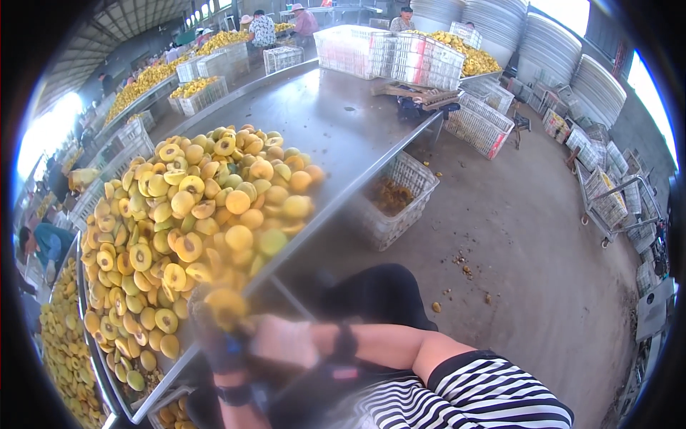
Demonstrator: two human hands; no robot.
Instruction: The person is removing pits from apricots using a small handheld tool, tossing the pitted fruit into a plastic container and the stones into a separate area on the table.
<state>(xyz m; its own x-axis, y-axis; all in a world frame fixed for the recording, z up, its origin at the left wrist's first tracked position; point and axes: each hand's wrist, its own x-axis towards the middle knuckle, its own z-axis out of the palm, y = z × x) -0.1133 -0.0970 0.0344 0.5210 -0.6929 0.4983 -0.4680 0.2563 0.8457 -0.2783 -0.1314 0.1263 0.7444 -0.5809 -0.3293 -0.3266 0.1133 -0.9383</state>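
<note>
A large pile of apricots (237, 201), many cut in half with pits or hollows showing, covers the near left of the metal table (336, 118). At the table's near edge my left hand (220, 339), in a dark and blue glove, is closed around a yellow apricot (227, 307). Close beside it, my right hand (286, 341) in a whitish glove is curled into a fist. Motion blurs both hands. Whatever the right fingers grip is hidden.
Under the table's right edge stands a plastic crate (401, 223) with brownish scraps inside. Fruit-filled crates (429, 63) stand beyond the table's far end. A cart of crates (607, 196) is at right. Several people work at far tables; fruit bits (464, 266) litter the floor.
</note>
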